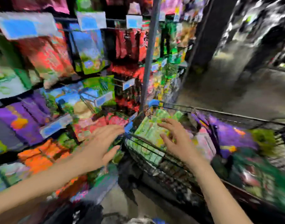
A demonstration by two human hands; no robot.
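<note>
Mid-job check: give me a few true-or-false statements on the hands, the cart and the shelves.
1. Both hands are empty, with their fingers spread. True: the left hand and the right hand hold nothing.
2. The right hand is above green packs in the cart. True, though the blur hides whether it touches them.
3. The left hand grips a purple bag. False: it holds nothing and reaches toward the near corner of the cart.
4. The cart is empty. False: it holds the green packs and other goods.
5. Shelves full of bags stand left of the cart. True.
</note>
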